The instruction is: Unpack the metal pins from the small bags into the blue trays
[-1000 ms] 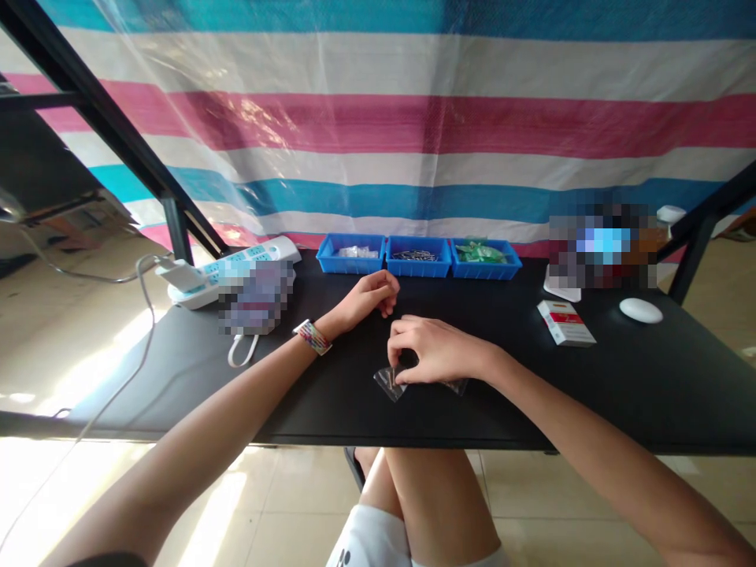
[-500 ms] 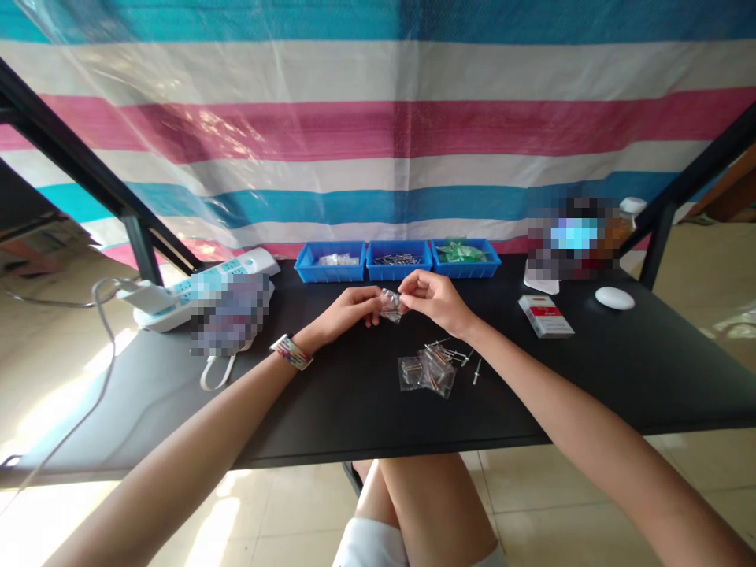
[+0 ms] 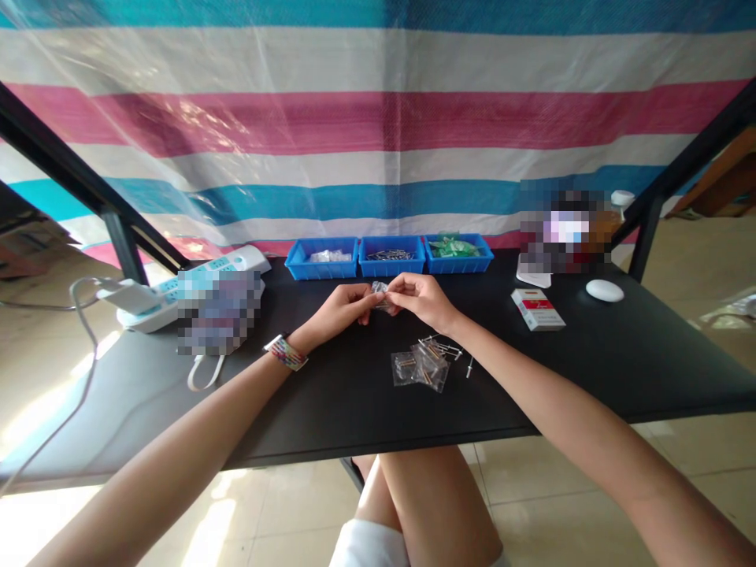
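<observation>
Between my two hands is a small clear plastic bag [image 3: 379, 288], crinkled and shiny, held above the black table. My left hand [image 3: 346, 309] pinches its left side, thumb against fingers. From the right, my right hand [image 3: 422, 299] pinches the other side with its fingertips. What the bag contains is mostly covered by my fingers. Nearer to me lie several clear bags [image 3: 422, 368] with small metal and copper-coloured pieces inside. Several loose rivets [image 3: 446, 347] with thin silver shanks lie beside them, under my right forearm.
Three blue bins line the back: one with clear bags [image 3: 290, 264], one with metal pieces [image 3: 361, 260], one with green packets [image 3: 489, 256]. A power strip [image 3: 245, 260] stands left; a red-white box [image 3: 536, 309] and white mouse [image 3: 605, 290] lie right.
My hands have drawn closer together on the bag, my right thumb now near the left one. The whole view has shifted slightly; the bags and rivets on the table stay put.
</observation>
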{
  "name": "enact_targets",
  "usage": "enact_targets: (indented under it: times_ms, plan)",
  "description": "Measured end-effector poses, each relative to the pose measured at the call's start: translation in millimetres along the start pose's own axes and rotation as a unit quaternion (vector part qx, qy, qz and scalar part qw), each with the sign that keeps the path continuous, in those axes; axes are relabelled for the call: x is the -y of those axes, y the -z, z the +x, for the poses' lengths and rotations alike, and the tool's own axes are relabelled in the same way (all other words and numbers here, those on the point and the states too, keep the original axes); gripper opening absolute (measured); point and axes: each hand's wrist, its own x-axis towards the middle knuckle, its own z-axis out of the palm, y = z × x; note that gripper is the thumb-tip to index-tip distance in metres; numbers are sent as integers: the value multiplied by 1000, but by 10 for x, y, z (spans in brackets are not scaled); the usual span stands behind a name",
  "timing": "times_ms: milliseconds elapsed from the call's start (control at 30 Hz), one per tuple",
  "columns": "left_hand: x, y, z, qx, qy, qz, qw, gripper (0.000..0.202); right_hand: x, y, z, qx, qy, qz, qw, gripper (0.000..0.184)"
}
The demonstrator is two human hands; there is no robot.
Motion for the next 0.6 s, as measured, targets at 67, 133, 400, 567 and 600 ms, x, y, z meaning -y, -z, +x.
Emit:
enact_targets:
  times_ms: [67,133,400,567,600]
  plan:
    - [-16,4,0,-3,5,12,1000,59,18,-11,-14,-22,19,-11,1000,37]
    - [-27,4,-1,-3,20,3,1000,62,38,-18,-29,-38,40,-37,998,35]
    - [-24,-7,7,-15,61,-95,994,65,95,0,-87,-35,184,-223,957,13]
    - [19,12,24,-19,60,-141,988,45,125,9,-110,16,232,-293,927,10]
    - [28,13,25,-24,56,-140,988,40,142,14,-114,17,237,-298,925,12]
